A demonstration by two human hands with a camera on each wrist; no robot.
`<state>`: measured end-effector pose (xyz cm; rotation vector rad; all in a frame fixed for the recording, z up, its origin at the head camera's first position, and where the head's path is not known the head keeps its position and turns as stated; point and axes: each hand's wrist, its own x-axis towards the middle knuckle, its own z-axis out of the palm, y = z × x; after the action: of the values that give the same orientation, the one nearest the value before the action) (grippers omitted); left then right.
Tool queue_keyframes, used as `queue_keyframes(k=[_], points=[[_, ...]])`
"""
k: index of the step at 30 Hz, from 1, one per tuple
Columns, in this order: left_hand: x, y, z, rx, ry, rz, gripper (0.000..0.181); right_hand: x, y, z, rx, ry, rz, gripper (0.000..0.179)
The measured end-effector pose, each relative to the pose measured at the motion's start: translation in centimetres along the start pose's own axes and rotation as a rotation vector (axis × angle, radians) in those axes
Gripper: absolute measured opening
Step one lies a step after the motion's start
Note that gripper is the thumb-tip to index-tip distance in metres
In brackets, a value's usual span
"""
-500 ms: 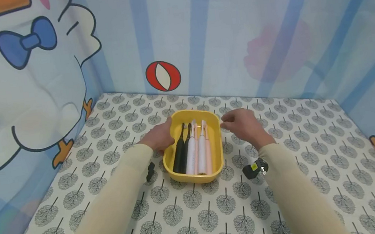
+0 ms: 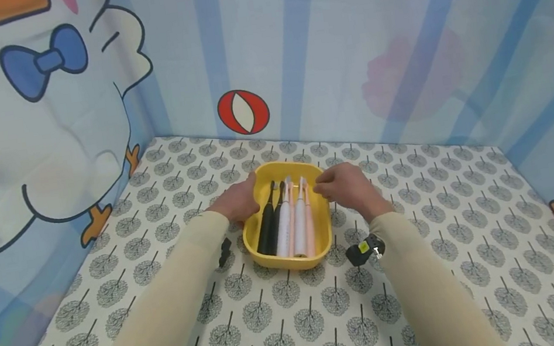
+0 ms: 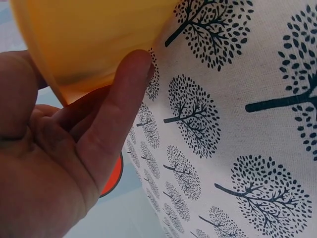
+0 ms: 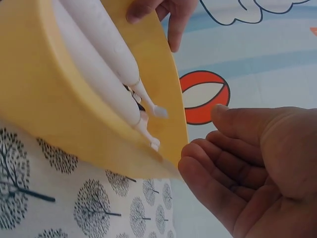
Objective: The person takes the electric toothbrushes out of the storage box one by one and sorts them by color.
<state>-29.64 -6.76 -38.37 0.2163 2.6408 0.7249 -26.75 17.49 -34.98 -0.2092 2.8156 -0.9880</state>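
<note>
A yellow plastic tub (image 2: 292, 263) stands on the cloth with several electric toothbrushes lying side by side in it. Black toothbrushes (image 2: 266, 227) are on the left, with white (image 2: 299, 229) and pink toothbrushes (image 2: 309, 224) to their right, heads pointing away from me. My left hand (image 2: 237, 201) grips the tub's left wall, thumb over the rim and fingers against the outside, as the left wrist view shows. By the far part of the right rim is my right hand (image 2: 347, 185). Its fingers are loosely bent, with a gap to the thumb and nothing held in the right wrist view.
The table has a white cloth (image 2: 226, 340) with a dark tree print. Printed curtains (image 2: 343, 39) hang behind the table and at both sides. A small dark device (image 2: 365, 250) sits at my right wrist.
My right hand has moved left, up to the tub's right rim. The left hand keeps its hold on the tub, and the toothbrushes lie as before.
</note>
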Motion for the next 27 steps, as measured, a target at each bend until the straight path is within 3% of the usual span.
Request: queue_keyframes(k=[17,24,27], points=[[0.0,0.0,0.0,-0.014,-0.003,0.016,0.084,0.5,-2.2,2.5,0.051,-0.056,0.104,0.019],[0.1,0.0,0.1,0.001,0.003,0.008,0.084,0.6,-2.6,3.2,-0.012,-0.033,0.132,0.020],[0.2,-0.1,0.1,0.007,0.009,0.011,0.084,0.6,-2.9,3.4,-0.042,-0.011,0.144,0.029]])
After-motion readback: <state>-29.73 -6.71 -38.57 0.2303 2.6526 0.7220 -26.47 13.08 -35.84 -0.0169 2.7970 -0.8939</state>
